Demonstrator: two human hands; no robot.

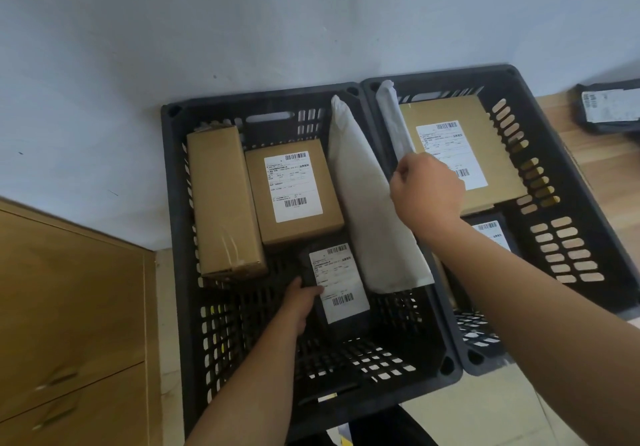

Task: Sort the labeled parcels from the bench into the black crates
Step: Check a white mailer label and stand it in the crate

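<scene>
Mid-placement, the left hand [300,302] grips the black labelled parcel [341,286] low inside the left crate [175,224], the right hand [427,193] clutches a white mailer [393,116] just right of that crate, and next, I judge, both need releasing.

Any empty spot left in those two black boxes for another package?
Left crate: bare mesh floor along the near wall, in front of the plain box and the black parcel the left hand holds. Its far half is crowded. Right crate: only a small bare near corner.
</scene>
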